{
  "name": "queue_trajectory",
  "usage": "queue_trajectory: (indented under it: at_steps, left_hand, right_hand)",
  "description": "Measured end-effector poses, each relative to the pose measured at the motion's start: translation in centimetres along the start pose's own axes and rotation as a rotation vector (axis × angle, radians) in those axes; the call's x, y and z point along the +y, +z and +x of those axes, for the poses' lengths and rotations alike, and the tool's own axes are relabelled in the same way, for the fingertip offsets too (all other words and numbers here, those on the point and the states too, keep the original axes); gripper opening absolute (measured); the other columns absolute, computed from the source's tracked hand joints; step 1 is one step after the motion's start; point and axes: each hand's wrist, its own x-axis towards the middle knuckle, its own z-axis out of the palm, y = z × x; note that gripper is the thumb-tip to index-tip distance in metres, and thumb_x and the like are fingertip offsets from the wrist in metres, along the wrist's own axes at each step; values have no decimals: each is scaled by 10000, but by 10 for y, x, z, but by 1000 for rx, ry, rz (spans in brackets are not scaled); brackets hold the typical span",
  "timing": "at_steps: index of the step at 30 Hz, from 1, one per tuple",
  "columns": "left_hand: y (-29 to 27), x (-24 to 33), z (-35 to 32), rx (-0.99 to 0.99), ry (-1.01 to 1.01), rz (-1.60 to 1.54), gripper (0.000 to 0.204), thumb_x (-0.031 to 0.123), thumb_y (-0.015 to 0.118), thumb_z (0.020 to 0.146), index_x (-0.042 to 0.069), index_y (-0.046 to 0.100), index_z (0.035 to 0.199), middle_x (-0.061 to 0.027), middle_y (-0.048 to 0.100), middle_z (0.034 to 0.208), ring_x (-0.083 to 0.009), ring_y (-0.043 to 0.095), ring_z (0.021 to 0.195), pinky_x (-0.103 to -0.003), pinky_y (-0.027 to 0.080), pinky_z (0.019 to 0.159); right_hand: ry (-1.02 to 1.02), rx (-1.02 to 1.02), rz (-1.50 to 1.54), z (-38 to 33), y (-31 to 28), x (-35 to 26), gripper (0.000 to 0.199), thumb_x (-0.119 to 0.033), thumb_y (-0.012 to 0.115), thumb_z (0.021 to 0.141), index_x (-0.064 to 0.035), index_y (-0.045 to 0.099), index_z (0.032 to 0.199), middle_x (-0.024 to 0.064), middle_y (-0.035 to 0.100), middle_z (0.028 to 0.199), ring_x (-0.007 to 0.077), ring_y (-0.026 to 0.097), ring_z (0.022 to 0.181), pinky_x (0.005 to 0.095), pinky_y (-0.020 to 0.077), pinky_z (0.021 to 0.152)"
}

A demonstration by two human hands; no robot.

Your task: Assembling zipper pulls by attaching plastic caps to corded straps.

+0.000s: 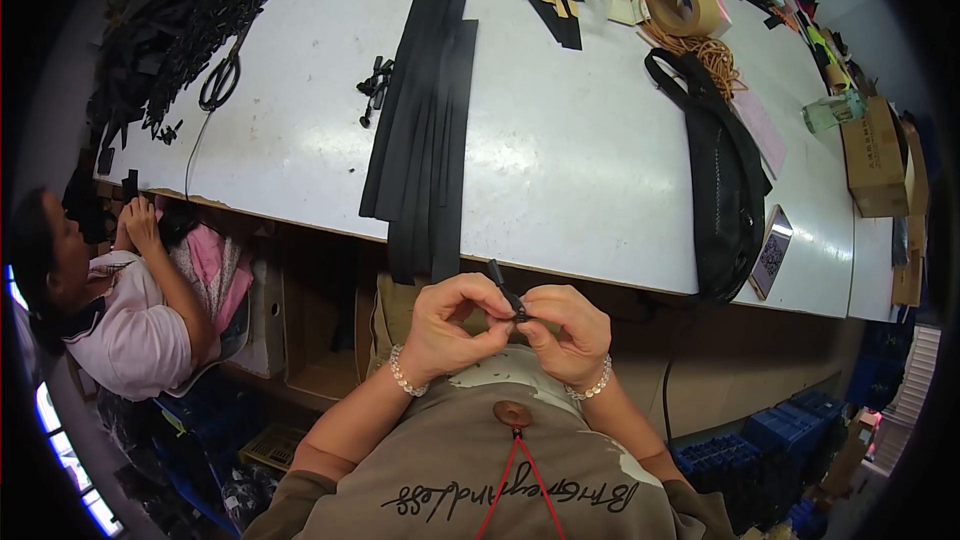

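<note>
Just off the table's near edge, my left hand (458, 325) pinches a small black strap piece (506, 287) between thumb and fingertips. My right hand (568, 335) pinches its lower end, where a small dark part sits mostly hidden by the fingers. The strap's free end points up and away from me. Beyond my hands a stack of long black webbing strips (425, 130) lies on the white table (570, 160), a few ends hanging over the edge. Several small black plastic parts (375, 90) lie left of the stack.
A co-worker (140, 310) at the left holds a small black piece. Scissors (220, 80) and a heap of black straps (200, 30) lie far left. To the right are a black bag (722, 180), a phone (771, 252), a tape roll (680, 6), orange cord (715, 58) and a cardboard box (875, 160).
</note>
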Motion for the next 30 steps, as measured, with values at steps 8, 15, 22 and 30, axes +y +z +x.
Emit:
queue_trajectory:
  at_steps: [8,15,22,30]
  left_hand:
    - [1,2,2,-15,52,66,231,-113,669,707,5,649,904,-58,627,859,-126,604,771,-239,496,688]
    - [-5,11,7,-126,192,300,243,-61,685,722,9,704,954,-60,662,848,-151,623,780,-253,504,674]
    - [-2,11,4,19,-84,176,179,-60,700,752,-19,697,927,-90,644,873,-137,607,791,-239,481,661]
    - [-2,11,3,24,-140,141,162,-74,700,753,-21,693,906,-90,639,880,-126,602,788,-226,476,665]
  right_hand:
    - [-78,-2,-36,3,-2,0,159,-41,731,775,16,637,890,142,651,857,223,637,727,276,518,619]
    - [-86,-43,-83,7,-7,-7,138,-22,714,779,15,631,884,140,650,873,225,638,730,277,518,615]
    - [370,-90,109,7,-4,-15,55,39,613,816,39,614,871,128,647,850,180,661,716,257,528,625]
    - [412,-83,150,-1,0,-14,28,53,592,816,36,607,833,96,627,785,140,658,654,225,512,580]
